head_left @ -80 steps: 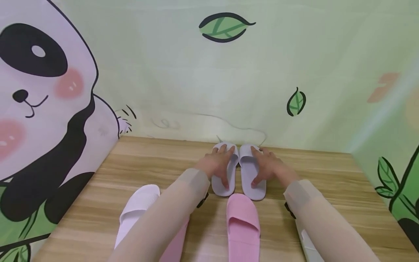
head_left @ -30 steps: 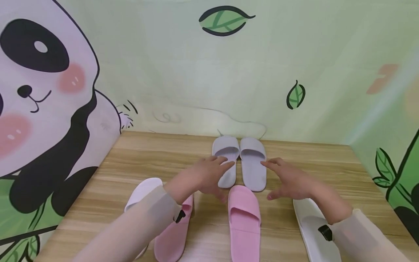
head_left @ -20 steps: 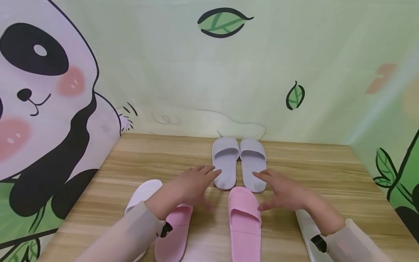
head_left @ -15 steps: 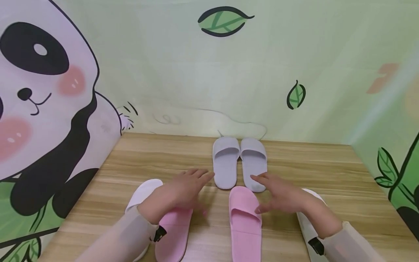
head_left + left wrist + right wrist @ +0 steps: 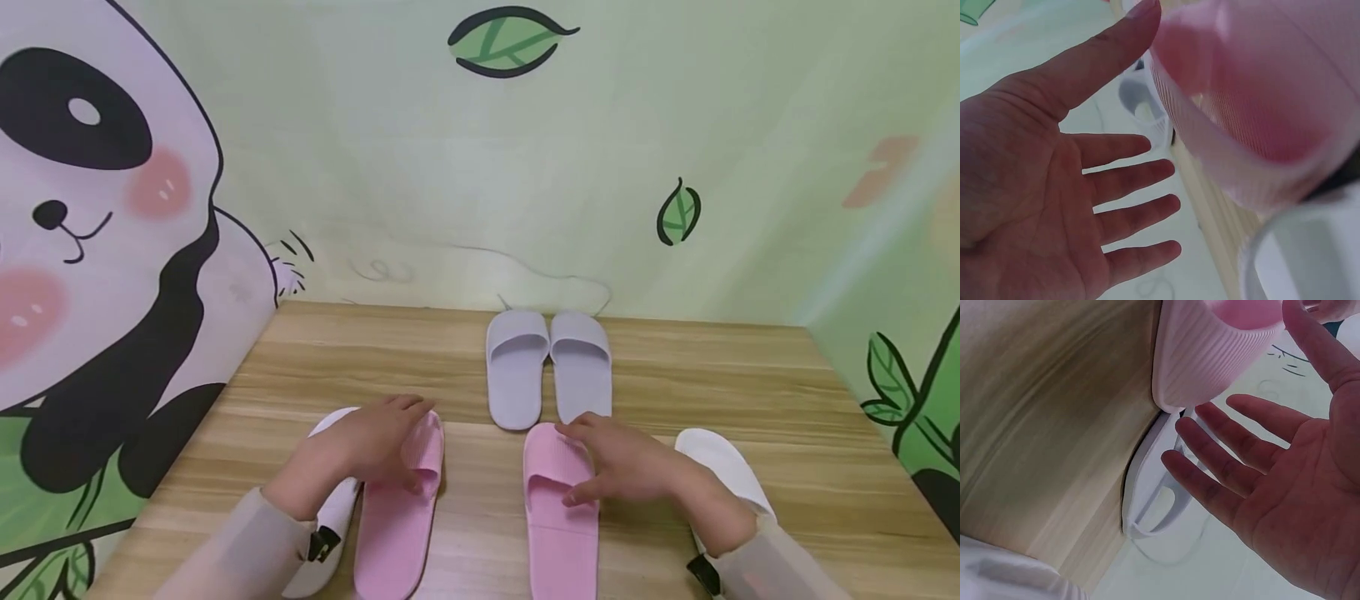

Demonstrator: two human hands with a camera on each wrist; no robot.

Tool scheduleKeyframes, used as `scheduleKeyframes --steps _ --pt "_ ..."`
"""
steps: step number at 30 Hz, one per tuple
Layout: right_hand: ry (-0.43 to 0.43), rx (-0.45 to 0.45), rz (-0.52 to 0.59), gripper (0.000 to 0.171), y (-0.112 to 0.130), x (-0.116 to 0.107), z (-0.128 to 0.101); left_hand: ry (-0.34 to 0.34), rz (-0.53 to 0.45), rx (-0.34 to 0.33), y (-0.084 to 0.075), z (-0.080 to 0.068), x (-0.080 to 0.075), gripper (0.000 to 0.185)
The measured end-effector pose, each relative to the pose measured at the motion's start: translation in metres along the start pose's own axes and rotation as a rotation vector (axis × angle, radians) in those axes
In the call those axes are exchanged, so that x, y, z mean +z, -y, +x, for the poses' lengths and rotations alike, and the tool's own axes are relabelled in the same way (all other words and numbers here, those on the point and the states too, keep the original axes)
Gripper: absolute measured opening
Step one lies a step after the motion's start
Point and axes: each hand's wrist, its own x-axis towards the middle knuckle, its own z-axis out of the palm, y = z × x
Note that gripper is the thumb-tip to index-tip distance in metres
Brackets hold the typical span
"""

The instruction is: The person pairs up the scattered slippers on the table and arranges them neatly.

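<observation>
Drawn back toward you since the earlier frames, your left hand [image 5: 378, 437] and right hand [image 5: 626, 458] have left the grey slippers [image 5: 515, 392] and now reach over the pink pair. Your left pink slipper [image 5: 390, 542] lies left of the middle of the desk [image 5: 480, 517], your right pink slipper [image 5: 564, 558] a little right of it, both soles down with toes toward the back edge. Your left hand covers part of the left one's strap; your right hand is over the strap's right side on the other. On both hands your fingers [image 5: 1129, 180] are straight and spread, gripping nothing, with each thumb held out toward its slipper; you cannot tell whether either touches.

Close beside the left pink slipper, toward the left edge, you have one white slipper [image 5: 330, 533], partly hidden under your forearm. Another white slipper [image 5: 720, 462] lies toward the right edge, apart from the pink one and partly covered by your right arm. Behind, the grey pair has stayed side by side, toes at the back edge. You wear pale sleeves [image 5: 232, 542]. Around the desk stand green walls [image 5: 360, 150] printed with a panda [image 5: 180, 275] and leaves [image 5: 506, 42].
</observation>
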Motion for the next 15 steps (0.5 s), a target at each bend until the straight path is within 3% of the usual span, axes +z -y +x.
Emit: scheduleKeyframes --steps 4,11,15 --pt "0.007 -0.002 -0.022 0.092 0.001 0.002 0.001 0.009 0.000 -0.016 0.008 -0.004 0.000 0.098" --pt "-0.007 -0.028 -0.077 0.076 -0.003 0.008 0.005 0.008 -0.037 -0.013 0.012 -0.003 0.004 0.071" --pt "-0.025 -0.029 -0.083 0.068 -0.004 0.008 0.005 -0.010 -0.031 -0.004 0.014 -0.001 0.004 0.068"
